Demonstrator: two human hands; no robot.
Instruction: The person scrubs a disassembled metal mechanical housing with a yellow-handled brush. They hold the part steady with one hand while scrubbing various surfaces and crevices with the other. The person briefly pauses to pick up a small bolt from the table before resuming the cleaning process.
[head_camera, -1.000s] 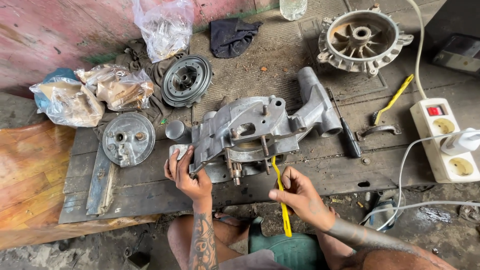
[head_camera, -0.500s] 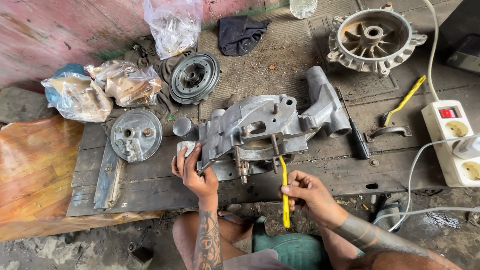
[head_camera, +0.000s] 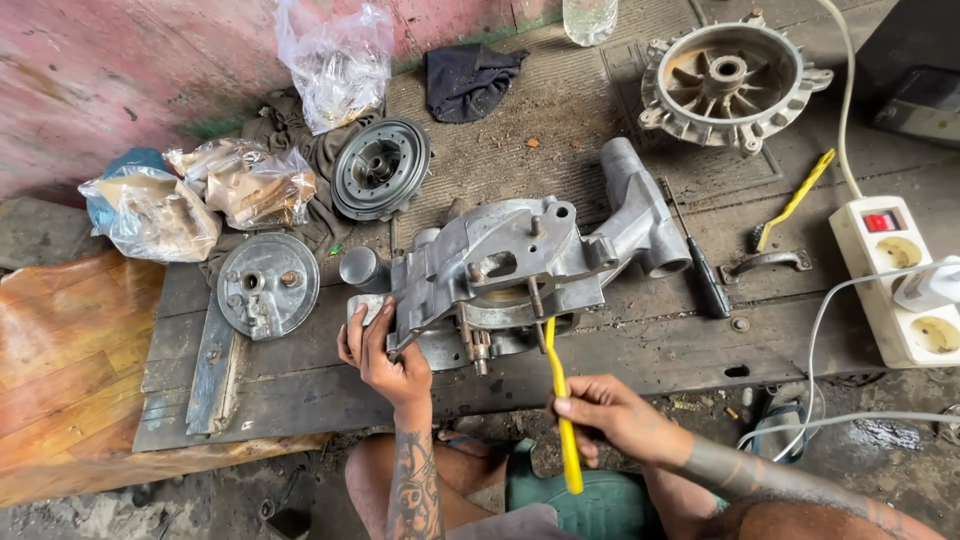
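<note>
A grey aluminium engine casing (head_camera: 520, 265) with several studs lies on a worn wooden board (head_camera: 620, 345). My left hand (head_camera: 380, 355) grips its left end, fingers wrapped over the edge. My right hand (head_camera: 605, 415) holds a yellow-handled brush (head_camera: 560, 410), whose head reaches up under the casing's lower edge near a stud.
A round metal plate (head_camera: 268, 283) and a dark pulley (head_camera: 380, 168) lie at the left, beside plastic bags (head_camera: 200, 195). A finned hub (head_camera: 725, 82), a second yellow brush (head_camera: 793, 200), a screwdriver (head_camera: 700, 270) and a white power strip (head_camera: 895, 275) with cables lie to the right.
My right hand has slid the yellow brush slightly down and back along the casing's underside. The left hand keeps its grip; the view shifted a little.
</note>
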